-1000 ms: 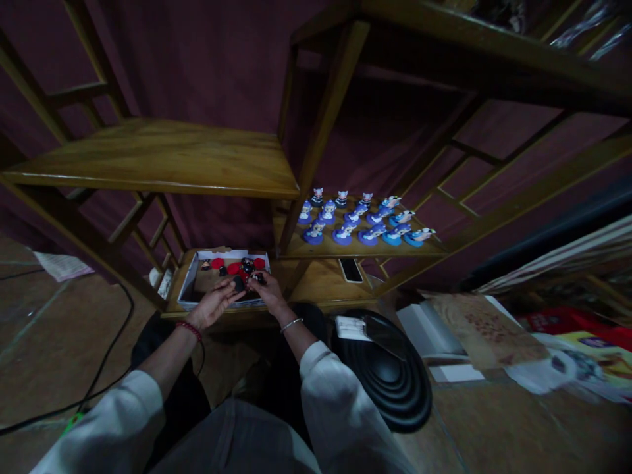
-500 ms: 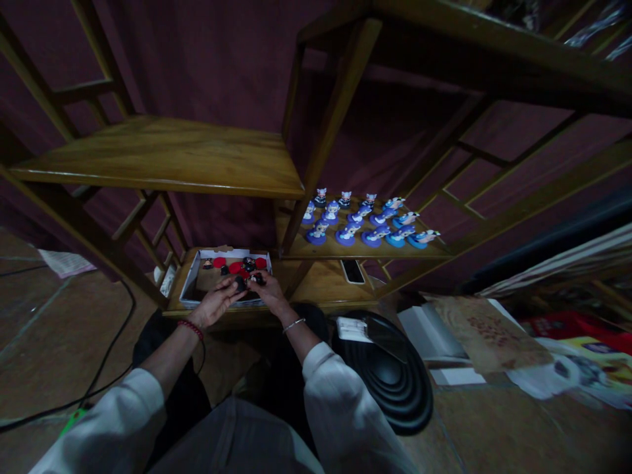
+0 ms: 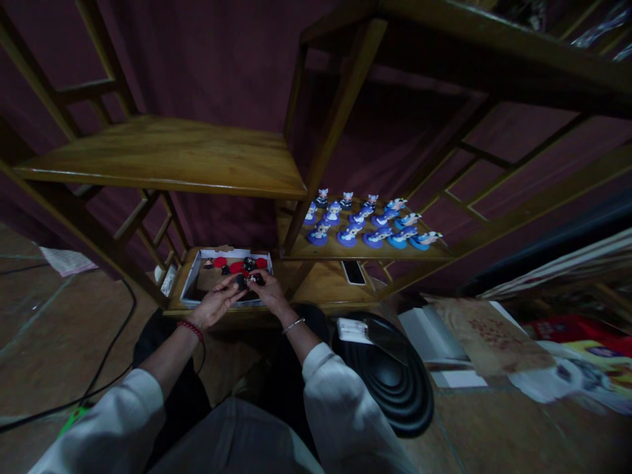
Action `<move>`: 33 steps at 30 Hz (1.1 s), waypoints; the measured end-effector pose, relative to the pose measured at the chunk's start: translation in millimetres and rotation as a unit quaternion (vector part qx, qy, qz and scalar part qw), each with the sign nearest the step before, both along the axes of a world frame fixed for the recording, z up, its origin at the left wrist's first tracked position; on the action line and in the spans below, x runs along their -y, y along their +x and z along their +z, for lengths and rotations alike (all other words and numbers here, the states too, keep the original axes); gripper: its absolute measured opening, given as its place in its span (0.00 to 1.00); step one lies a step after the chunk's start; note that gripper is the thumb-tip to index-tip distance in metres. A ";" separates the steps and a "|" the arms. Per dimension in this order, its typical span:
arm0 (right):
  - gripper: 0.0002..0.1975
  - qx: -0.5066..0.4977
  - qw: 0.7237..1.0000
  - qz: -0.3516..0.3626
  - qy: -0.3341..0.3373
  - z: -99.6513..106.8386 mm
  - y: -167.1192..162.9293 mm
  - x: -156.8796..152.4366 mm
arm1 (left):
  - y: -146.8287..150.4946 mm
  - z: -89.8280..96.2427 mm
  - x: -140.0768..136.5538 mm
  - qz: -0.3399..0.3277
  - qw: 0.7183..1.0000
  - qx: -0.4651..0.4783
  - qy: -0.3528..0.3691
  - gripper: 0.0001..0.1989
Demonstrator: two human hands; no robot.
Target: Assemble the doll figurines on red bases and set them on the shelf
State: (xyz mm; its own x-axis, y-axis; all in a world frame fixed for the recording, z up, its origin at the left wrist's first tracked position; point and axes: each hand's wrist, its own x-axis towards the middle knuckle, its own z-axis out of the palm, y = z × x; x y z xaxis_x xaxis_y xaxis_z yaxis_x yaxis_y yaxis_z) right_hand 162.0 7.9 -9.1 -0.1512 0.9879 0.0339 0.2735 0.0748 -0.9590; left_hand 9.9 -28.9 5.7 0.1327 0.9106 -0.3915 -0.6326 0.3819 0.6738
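Left hand (image 3: 217,303) pinching a dark rounded disc (image 3: 241,282), right hand (image 3: 271,291) grasping a small dark figurine (image 3: 254,278), both over the shallow, pale-walled box (image 3: 189,282) at left on the glossy wooden shelf (image 3: 326,286); the hands partly cover both pieces, dimness blurring detail.

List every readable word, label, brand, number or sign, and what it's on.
None legible.
Paper: faint print-like marks, too small to read.
Cardboard: reddish marks, too blurred to tell if text.
Yellow packaging: purple patch, too blurred to read.
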 end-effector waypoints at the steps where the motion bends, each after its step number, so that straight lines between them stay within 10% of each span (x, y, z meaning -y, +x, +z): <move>1: 0.12 0.005 1.000 -0.001 0.002 0.1 0.1 -0.1 | -0.2 0.0 0.2 -0.002 1.000 0.002 0.002 0.15; 33: 0.11 0.122 0.989 -0.005 0.089 14.3 -2.4 3.9 | 1.4 -3.4 -0.2 0.018 1.000 -0.016 0.017 0.16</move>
